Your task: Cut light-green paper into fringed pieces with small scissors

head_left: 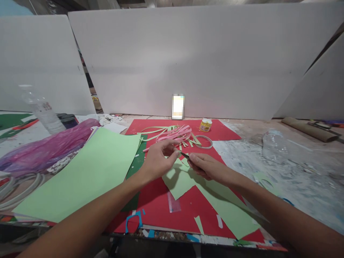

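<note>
My left hand [160,157] is curled in a pinch above the red sheet. What sits at its fingertips is too small to make out, perhaps a pale green scrap. From the right, my right hand [205,165] grips a slim dark pointed tool [185,155], its tip close to my left thumb; its handle is hidden in my fingers. Under both hands lie a cut light green paper piece [178,181] and a longer green strip [228,204]. Just beyond them are a bundle of pink paper strips [176,134] and a tape roll [204,142].
Light green sheets [91,172] are stacked at left beside a pink plastic bag [53,147] and a bottle [40,109]. A phone [178,106] leans on the white board [188,61]. A small yellow jar [205,125] stands behind. A clear plastic bottle [274,145] lies right.
</note>
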Demonstrator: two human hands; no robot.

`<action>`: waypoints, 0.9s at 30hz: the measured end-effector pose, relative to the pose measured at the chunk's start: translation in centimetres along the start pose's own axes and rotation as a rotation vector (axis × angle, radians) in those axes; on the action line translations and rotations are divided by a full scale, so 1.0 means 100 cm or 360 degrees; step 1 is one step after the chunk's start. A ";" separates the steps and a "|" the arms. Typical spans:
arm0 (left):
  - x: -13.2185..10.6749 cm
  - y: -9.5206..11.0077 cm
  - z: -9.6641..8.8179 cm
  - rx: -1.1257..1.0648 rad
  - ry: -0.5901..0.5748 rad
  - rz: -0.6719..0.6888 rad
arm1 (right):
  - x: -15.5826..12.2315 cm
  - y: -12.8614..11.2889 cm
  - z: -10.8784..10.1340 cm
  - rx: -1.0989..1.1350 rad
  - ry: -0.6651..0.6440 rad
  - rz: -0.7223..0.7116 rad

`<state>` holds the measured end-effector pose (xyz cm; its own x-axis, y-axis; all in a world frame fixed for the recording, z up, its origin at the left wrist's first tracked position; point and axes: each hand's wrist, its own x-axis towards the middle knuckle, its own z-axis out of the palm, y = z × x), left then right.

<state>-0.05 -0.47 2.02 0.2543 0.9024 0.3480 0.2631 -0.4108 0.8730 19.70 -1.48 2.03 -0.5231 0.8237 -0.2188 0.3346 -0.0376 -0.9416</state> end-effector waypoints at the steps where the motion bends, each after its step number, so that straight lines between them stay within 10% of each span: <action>1: 0.000 0.001 0.000 0.0001 -0.0001 0.0001 | 0.000 0.001 0.000 -0.0011 0.0002 -0.0011; 27: 0.003 -0.002 -0.005 -0.0323 -0.0143 -0.0262 | -0.001 0.001 -0.003 0.0041 0.0004 -0.0056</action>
<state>-0.52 -0.09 2.12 0.3077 0.9358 0.1721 0.1178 -0.2170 0.9690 19.98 -1.39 1.99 -0.5323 0.8261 -0.1850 0.2959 -0.0231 -0.9549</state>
